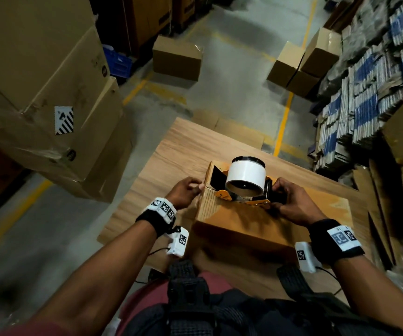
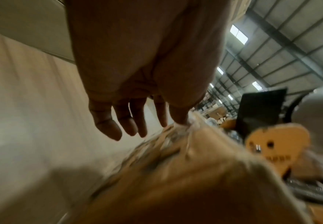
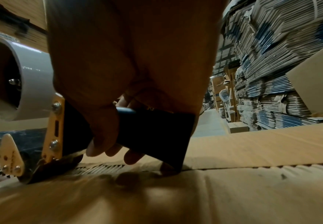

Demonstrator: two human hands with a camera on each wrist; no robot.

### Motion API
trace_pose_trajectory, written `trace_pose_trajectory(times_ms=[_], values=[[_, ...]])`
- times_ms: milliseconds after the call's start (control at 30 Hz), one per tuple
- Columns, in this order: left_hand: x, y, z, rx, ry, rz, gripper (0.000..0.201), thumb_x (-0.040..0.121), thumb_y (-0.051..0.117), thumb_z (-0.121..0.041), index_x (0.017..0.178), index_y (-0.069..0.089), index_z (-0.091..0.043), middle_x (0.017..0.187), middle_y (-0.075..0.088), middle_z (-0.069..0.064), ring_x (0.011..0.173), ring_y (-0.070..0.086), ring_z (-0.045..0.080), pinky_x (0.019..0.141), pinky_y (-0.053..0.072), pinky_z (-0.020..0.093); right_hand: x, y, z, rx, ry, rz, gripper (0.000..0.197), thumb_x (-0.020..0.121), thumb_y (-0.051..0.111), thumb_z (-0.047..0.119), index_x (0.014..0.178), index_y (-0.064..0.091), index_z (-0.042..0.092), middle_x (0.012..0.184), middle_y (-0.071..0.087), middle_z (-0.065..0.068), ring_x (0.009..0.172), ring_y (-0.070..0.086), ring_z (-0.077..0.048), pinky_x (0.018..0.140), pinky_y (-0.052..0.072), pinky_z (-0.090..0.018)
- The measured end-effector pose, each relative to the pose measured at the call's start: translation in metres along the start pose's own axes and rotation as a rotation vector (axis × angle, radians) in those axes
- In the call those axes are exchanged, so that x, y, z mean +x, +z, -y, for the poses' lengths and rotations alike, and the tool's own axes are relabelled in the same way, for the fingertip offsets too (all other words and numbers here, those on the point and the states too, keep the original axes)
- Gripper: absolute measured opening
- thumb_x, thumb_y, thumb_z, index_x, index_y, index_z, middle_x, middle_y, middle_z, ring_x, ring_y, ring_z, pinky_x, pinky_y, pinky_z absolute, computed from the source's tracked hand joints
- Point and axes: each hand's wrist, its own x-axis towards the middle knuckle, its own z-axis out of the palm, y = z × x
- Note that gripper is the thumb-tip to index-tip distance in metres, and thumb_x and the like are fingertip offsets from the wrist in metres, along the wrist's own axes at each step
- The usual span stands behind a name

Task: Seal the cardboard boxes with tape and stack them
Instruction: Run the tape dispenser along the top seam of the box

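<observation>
Cardboard box (image 1: pixel 256 221) on counter (image 1: pixel 171 151), right hand (image 1: pixel 292 204) gripping tape dispenser (image 1: pixel 244 183) at its far edge, left hand (image 1: pixel 186 192) fingers (image 2: pixel 107 121) loosely spread at left corner

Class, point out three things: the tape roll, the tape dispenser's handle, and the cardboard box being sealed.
tape roll (image 1: pixel 246 174), head view, white outer face.
handle (image 3: pixel 153 128), right wrist view, black grip.
cardboard box (image 1: pixel 239 224), head view, top panel.

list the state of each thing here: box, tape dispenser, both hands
cardboard box: flaps closed, lying on the table
tape dispenser: on the box top, at its left edge
left hand: thumb pressing the box edge
right hand: grips the dispenser handle
</observation>
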Motion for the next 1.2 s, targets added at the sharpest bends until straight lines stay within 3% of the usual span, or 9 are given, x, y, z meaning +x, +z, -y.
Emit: trace_pose_trajectory(times_ms=[133, 200, 333, 433, 567, 667, 767, 900, 1200], values=[[0.005, 0.030, 0.049, 0.107, -0.019, -0.014, 0.105, 0.078, 0.013, -0.100, 0.119, 0.059, -0.015, 0.108, 0.069, 0.012, 0.097, 0.065, 0.029, 0.085, 0.052, 0.041, -0.001, 0.001, 0.004, 0.008, 0.009, 0.020, 0.039, 0.077, 0.089, 0.012, 0.092, 0.057, 0.027, 0.086, 0.074, 0.004, 0.083, 0.070, -0.015, 0.076, 0.057, -0.041], [0.013, 0.032, 0.059, 0.144, -0.046, -0.026, 0.095, 0.087, 0.017, -0.094, 0.119, 0.065, -0.019, 0.117, 0.071, 0.014, 0.109, 0.066, 0.033, 0.101, 0.051, 0.047, -0.002, 0.001, 0.007, 0.021, 0.001, 0.025, 0.037, 0.078, 0.088, 0.010, 0.093, 0.056, 0.024, 0.085, 0.075, 0.004, 0.080, 0.070, -0.011, 0.077, 0.057, -0.040], [0.007, 0.017, 0.037, 0.189, -0.042, -0.325, 0.031, 0.104, 0.058, -0.031, 0.127, 0.067, -0.012, 0.124, 0.072, 0.015, 0.117, 0.066, 0.033, 0.101, 0.050, 0.037, -0.004, 0.000, 0.008, 0.039, 0.002, 0.040, 0.038, 0.079, 0.087, 0.009, 0.095, 0.056, 0.025, 0.088, 0.076, 0.002, 0.083, 0.071, -0.014, 0.080, 0.058, -0.046], [-0.014, 0.015, 0.015, -0.059, 0.094, -0.490, 0.041, 0.103, 0.055, -0.043, 0.127, 0.069, -0.012, 0.125, 0.072, 0.010, 0.119, 0.066, 0.029, 0.105, 0.051, 0.042, -0.005, 0.001, 0.004, 0.019, -0.003, 0.029, 0.039, 0.080, 0.087, 0.012, 0.094, 0.056, 0.031, 0.092, 0.075, 0.003, 0.089, 0.071, -0.017, 0.084, 0.058, -0.048], [-0.043, 0.045, -0.011, -0.198, 0.148, -0.218, 0.086, 0.097, 0.028, -0.080, 0.146, 0.057, -0.016, 0.130, 0.068, -0.002, 0.120, 0.062, 0.014, 0.107, 0.046, 0.030, -0.005, 0.002, 0.006, 0.027, -0.003, 0.019, 0.037, 0.081, 0.086, 0.011, 0.098, 0.056, 0.026, 0.093, 0.074, 0.004, 0.089, 0.070, -0.016, 0.086, 0.058, -0.047], [-0.044, 0.053, -0.012, -0.086, 0.138, -0.122, 0.068, 0.110, 0.021, -0.055, 0.162, 0.030, -0.013, 0.164, 0.039, 0.008, 0.151, 0.036, 0.018, 0.115, 0.020, 0.016, -0.005, 0.003, 0.004, 0.053, -0.015, 0.044, 0.038, 0.082, 0.085, 0.012, 0.102, 0.057, 0.027, 0.096, 0.076, 0.004, 0.093, 0.071, -0.016, 0.089, 0.057, -0.050], [-0.039, 0.051, 0.007, 0.198, 0.238, -0.126, 0.064, 0.112, 0.023, -0.050, 0.166, 0.010, -0.018, 0.174, 0.008, 0.003, 0.160, 0.008, 0.015, 0.128, 0.008, 0.029, -0.006, 0.002, 0.003, 0.064, -0.023, 0.076, 0.039, 0.084, 0.084, 0.016, 0.109, 0.060, 0.033, 0.104, 0.076, 0.006, 0.101, 0.071, -0.013, 0.096, 0.056, -0.049], [-0.035, 0.054, 0.028, 0.579, 0.574, -0.167, 0.073, 0.104, 0.025, -0.050, 0.167, 0.009, -0.016, 0.175, 0.004, 0.005, 0.161, -0.001, 0.016, 0.130, 0.011, 0.048, -0.007, 0.000, 0.006, 0.030, -0.034, 0.092, 0.029, 0.089, 0.080, 0.017, 0.112, 0.067, 0.030, 0.105, 0.074, 0.008, 0.100, 0.069, -0.010, 0.095, 0.057, -0.044], [-0.057, 0.052, 0.005, 1.088, 0.365, -0.092, 0.119, 0.080, 0.011, -0.097, 0.166, -0.004, -0.017, 0.174, -0.016, 0.001, 0.160, -0.013, 0.018, 0.128, -0.004, 0.056, -0.020, -0.014, 0.001, 0.060, -0.098, 0.083, 0.029, 0.091, 0.078, 0.017, 0.118, 0.072, 0.026, 0.113, 0.074, 0.013, 0.105, 0.067, -0.001, 0.094, 0.051, -0.026]])
